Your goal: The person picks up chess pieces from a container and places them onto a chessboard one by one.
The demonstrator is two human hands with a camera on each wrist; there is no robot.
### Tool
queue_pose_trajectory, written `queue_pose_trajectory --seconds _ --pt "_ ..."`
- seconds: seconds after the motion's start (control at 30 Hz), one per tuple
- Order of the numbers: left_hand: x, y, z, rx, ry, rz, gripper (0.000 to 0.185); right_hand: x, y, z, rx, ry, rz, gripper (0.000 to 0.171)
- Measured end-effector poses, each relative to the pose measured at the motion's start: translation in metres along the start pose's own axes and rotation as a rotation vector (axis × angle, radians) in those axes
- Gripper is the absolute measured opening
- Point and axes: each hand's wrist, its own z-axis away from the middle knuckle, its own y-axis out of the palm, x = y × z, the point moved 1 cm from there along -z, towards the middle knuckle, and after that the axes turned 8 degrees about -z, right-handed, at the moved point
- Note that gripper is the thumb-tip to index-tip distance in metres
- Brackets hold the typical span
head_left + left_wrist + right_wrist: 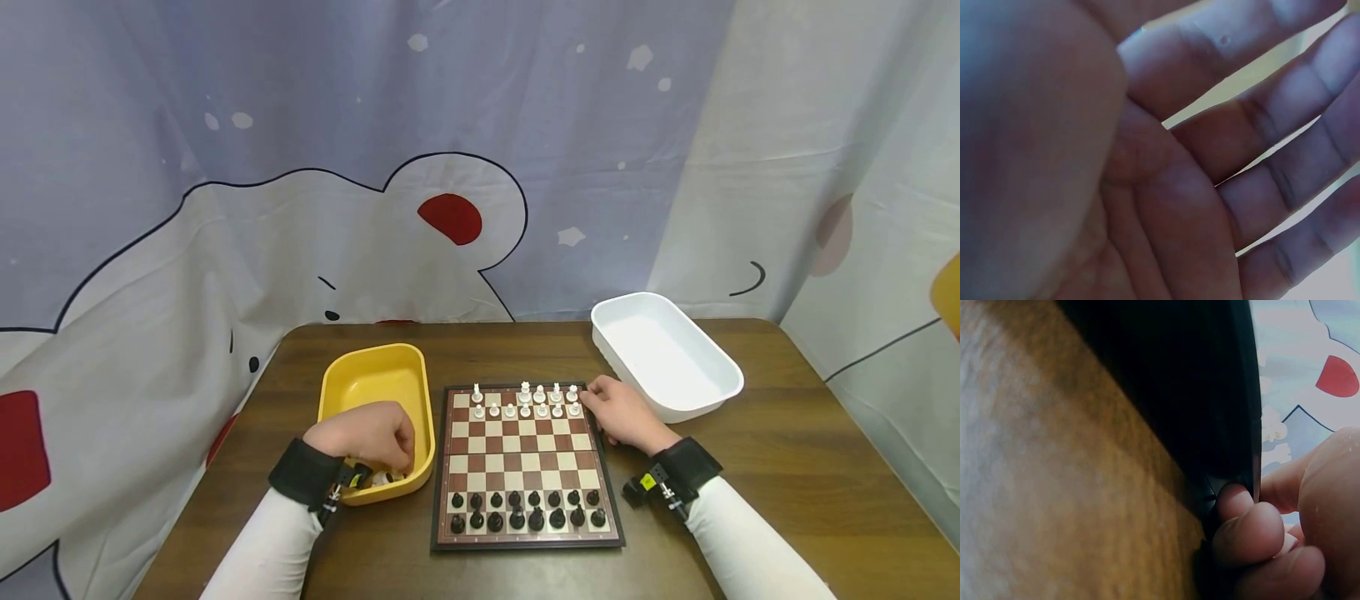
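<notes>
A magnetic-looking chessboard (521,462) with a dark frame lies on the table. White chess pieces (526,410) stand in two rows at its far side, with gaps toward the left. Black chess pieces (517,518) fill two rows at the near side. My left hand (367,435) reaches down into a yellow tray (427,417), close over a few loose pieces (384,478). The left wrist view shows its fingers (1291,100) fairly straight with gaps between them; the fingertips are hidden. My right hand (622,410) grips the board's right edge near the far corner, fingertips (1250,534) against its side.
A white tray (660,354) stands at the back right, just beyond my right hand. The brown wooden table (787,467) extends around the board. Behind it hangs a patterned cloth (570,167).
</notes>
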Motion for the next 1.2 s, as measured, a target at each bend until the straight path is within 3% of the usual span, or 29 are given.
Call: queue_pose_trajectory --seconds 0.27,0.5,0.7,0.97,1.2 --pt "0.003 -0.002 -0.003 -0.053 0.046 -0.034 0.016 0.001 0.0 0.001 -0.002 0.008 -0.001 0.027" --pt "0.004 -0.004 -0.006 -0.115 0.033 -0.067 0.013 0.001 0.0 0.001 -0.001 0.001 -0.003 0.026" --pt "0.005 -0.007 -0.01 -0.216 0.017 -0.084 0.004 0.001 0.0 0.0 -0.001 0.001 -0.001 0.026" --pt "0.009 -0.012 -0.01 -0.398 0.025 -0.1 0.005 0.004 0.0 0.0 0.002 0.007 0.0 0.028" --pt "0.004 -0.02 -0.007 -0.488 0.052 -0.091 0.005 0.003 0.0 0.001 -0.001 0.018 -0.005 0.028"
